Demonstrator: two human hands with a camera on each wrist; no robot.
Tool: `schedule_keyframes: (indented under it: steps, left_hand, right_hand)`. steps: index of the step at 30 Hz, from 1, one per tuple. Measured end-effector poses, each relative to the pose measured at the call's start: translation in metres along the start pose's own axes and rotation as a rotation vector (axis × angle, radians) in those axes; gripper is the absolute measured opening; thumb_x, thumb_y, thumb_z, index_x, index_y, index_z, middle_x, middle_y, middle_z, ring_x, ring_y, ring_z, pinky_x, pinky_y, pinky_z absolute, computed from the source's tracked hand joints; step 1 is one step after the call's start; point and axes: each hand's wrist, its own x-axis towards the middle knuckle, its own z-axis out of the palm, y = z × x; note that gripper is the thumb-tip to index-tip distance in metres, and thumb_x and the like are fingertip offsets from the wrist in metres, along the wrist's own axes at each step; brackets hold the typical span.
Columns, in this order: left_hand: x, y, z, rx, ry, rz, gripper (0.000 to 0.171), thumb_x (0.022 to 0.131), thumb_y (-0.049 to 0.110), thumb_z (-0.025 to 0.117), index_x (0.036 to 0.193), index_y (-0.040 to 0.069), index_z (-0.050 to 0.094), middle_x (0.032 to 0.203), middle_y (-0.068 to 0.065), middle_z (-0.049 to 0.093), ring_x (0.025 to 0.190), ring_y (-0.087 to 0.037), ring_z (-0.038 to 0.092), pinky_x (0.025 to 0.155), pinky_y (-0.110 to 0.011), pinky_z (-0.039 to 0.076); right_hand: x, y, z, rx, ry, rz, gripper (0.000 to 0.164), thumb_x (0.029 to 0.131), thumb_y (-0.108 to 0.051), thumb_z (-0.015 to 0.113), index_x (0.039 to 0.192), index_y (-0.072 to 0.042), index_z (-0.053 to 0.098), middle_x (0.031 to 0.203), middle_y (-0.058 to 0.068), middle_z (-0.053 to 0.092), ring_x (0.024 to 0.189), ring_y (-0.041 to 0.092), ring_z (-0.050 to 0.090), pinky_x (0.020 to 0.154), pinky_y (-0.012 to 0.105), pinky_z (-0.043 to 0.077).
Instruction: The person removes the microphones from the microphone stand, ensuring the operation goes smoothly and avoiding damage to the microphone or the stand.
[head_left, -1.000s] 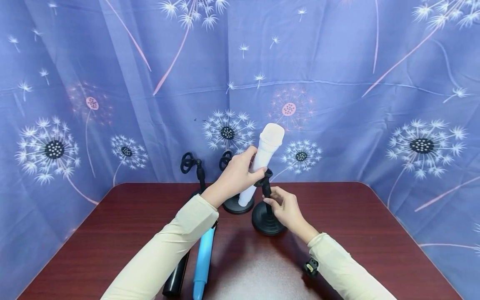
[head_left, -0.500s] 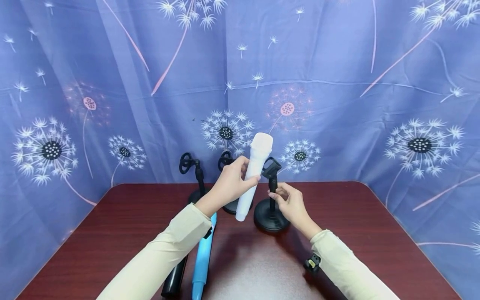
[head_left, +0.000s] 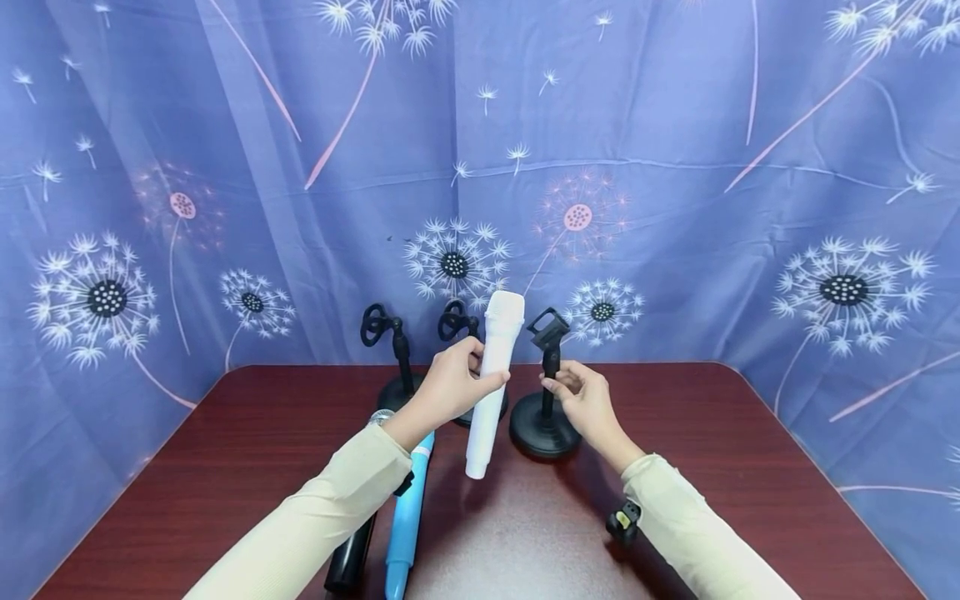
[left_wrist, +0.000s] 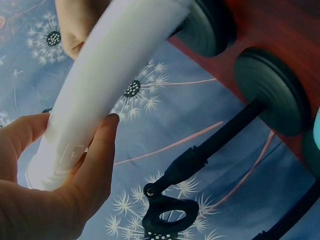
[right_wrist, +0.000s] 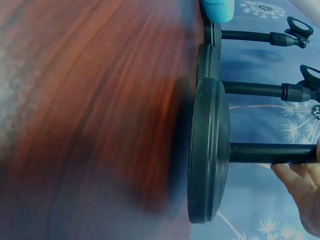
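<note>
A white microphone [head_left: 486, 425] is held by my left hand [head_left: 448, 385], fingers and thumb around its handle. It leans slightly, mesh head up, above the table. My right hand [head_left: 588, 407] pinches the upright pole of a black microphone stand [head_left: 546, 435], to the right of the microphone. The stand's clip [head_left: 549, 327] holds nothing and is apart from the microphone. In the left wrist view, a small raised rectangle shows on the white handle [left_wrist: 75, 152]. The right wrist view shows the stand's round base [right_wrist: 210, 150] edge-on; whether it touches the table cannot be told.
Two more black stands, a left one [head_left: 401, 354] and a middle one [head_left: 454, 321], stand further back; the middle one is partly hidden. A blue microphone [head_left: 405, 521] and a black microphone [head_left: 351, 557] lie under my left forearm. A dandelion-print curtain [head_left: 675, 208] surrounds the table [head_left: 720, 483].
My left hand has moved the white microphone down and left, away from the stand's clip, and turned it more upright. The right stand has shifted slightly right and its clip now shows fully.
</note>
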Motion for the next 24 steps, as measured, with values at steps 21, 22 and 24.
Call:
schedule_keyframes:
  steps: [21, 22, 24]
  left_hand:
    - [-0.016, -0.019, 0.011, 0.032, -0.071, -0.062, 0.031, 0.085, 0.024, 0.074, 0.093, -0.001, 0.059, 0.074, -0.007, 0.064, 0.057, -0.013, 0.059, 0.054, -0.026, 0.049]
    - [-0.017, -0.019, 0.011, 0.027, -0.078, -0.072, 0.03, 0.085, 0.024, 0.074, 0.092, -0.002, 0.059, 0.074, -0.007, 0.063, 0.057, -0.013, 0.06, 0.054, -0.026, 0.05]
    - [-0.018, -0.02, 0.012, 0.012, -0.091, -0.095, 0.03, 0.086, 0.023, 0.073, 0.092, -0.002, 0.058, 0.075, -0.009, 0.063, 0.056, -0.014, 0.062, 0.054, -0.028, 0.052]
  right_hand:
    - [0.007, -0.014, -0.004, 0.079, -0.001, 0.038, 0.017, 0.084, 0.001, 0.071, 0.099, 0.007, 0.069, 0.086, 0.022, 0.07, 0.081, 0.026, 0.07, 0.065, 0.015, 0.051]
    - [0.007, -0.014, -0.004, 0.084, -0.003, 0.039, 0.017, 0.084, 0.002, 0.071, 0.1, 0.007, 0.069, 0.087, 0.023, 0.07, 0.082, 0.028, 0.07, 0.066, 0.016, 0.051]
    - [0.009, -0.008, -0.003, 0.088, 0.0, 0.034, 0.017, 0.084, 0.001, 0.071, 0.1, 0.007, 0.069, 0.087, 0.021, 0.071, 0.082, 0.024, 0.07, 0.066, 0.015, 0.05]
